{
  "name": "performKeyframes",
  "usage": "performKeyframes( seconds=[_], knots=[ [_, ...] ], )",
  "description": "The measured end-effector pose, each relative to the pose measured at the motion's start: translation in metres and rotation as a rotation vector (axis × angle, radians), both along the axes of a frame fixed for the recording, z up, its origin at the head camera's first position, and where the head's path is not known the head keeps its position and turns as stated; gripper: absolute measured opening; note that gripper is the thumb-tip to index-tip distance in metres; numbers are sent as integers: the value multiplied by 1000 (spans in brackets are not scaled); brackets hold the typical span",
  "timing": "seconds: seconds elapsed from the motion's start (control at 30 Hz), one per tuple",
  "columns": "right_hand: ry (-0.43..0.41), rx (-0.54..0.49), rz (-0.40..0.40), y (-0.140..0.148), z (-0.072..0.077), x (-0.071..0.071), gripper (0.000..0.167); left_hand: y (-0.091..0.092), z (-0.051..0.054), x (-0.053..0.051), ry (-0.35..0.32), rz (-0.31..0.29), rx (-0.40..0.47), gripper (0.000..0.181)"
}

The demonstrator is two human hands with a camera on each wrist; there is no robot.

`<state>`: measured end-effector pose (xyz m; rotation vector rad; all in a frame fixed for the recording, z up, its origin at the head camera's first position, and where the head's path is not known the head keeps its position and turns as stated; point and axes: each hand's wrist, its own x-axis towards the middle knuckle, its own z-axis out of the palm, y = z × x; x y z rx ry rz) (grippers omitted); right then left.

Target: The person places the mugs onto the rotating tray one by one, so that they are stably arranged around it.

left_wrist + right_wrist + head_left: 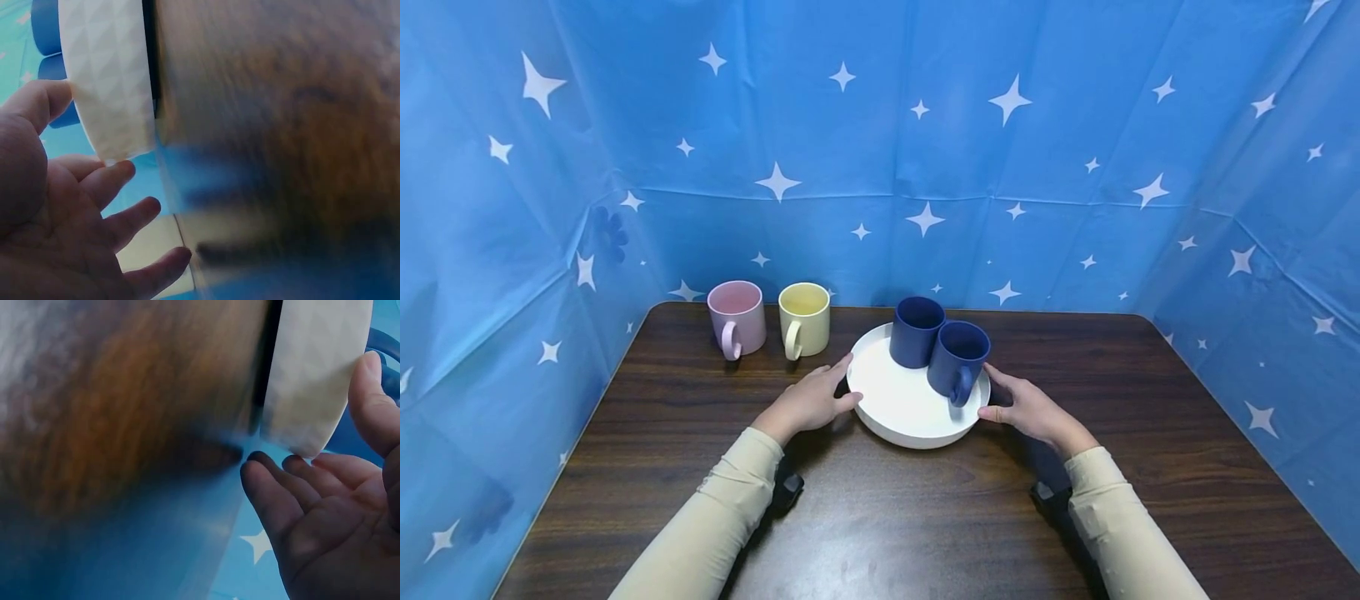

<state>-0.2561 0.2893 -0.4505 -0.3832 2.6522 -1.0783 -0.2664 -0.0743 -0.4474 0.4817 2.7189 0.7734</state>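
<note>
On the table, a round white tray (898, 404) carries two dark blue mugs (913, 333) (958, 360) standing side by side, the nearer with its handle toward the front. At the tray's left side is my left hand (812, 402), its thumb at the rim and its fingers spread; in the left wrist view the thumb and foremost fingertips meet the ridged wall (109, 75). My right hand (1033, 410) is on the opposite side, thumb at the rim; the right wrist view shows its loosely extended fingers beside the wall (312, 369). Exact fingertip contact there is unclear.
Left of the tray, toward the back of the brown table (925, 517), stand a pink mug (747, 321) and a yellow mug (808, 325), handles facing front. A blue curtain (880, 150) with white stars encloses the table's back and sides.
</note>
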Motion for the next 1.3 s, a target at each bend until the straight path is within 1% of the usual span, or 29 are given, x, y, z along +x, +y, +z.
performKeyframes(
  seconds=[0.13, 0.27, 0.33, 0.4, 0.47, 0.53, 0.6, 0.67, 0.73, 0.83, 0.87, 0.93, 1.03, 1.17, 1.3],
  knots=[
    [-18, 19, 2, 1, 0, 0, 89, 2, 0, -1, 27, -7, -32, 76],
    [-18, 32, 0, 1, 1, 0, 87, 3, 1, -1, 47, -8, -24, 77],
    [-18, 27, 9, 0, 1, 0, 87, 2, 1, -2, 68, 5, -18, 75],
    [-18, 19, 18, 0, 2, -1, 86, -1, 3, -3, 111, 30, -26, 70],
    [-17, 8, 25, -1, 3, -2, 86, -4, 6, -4, 166, 72, -39, 62],
    [-14, 6, 23, -2, 3, -3, 85, -9, 11, -5, 230, 132, -57, 53],
    [-9, 10, 21, -2, 3, -3, 85, -13, 17, -6, 290, 202, -58, 44],
    [-2, 12, 23, -2, 3, -4, 84, -19, 24, -7, 353, 278, -46, 37],
    [1, 8, 27, -1, 3, -5, 83, -26, 30, -8, 411, 349, -16, 32],
    [1, -6, 25, -1, 2, -4, 82, -35, 34, -10, 474, 426, 26, 30],
    [3, -11, 24, -1, 2, -4, 82, -37, 35, -11, 481, 444, 37, 30],
    [-5, -25, 19, -1, 1, -2, 82, -41, 33, -13, 475, 470, 40, 31],
    [-23, -27, 18, 0, -1, -1, 82, -44, 28, -16, 438, 485, 27, 32],
    [-28, -32, 21, -1, -3, 2, 82, -47, 21, -19, 410, 470, 14, 29],
    [-11, -50, 24, -1, -2, 1, 82, -48, 16, -26, 406, 434, 23, 26]
  ],
)
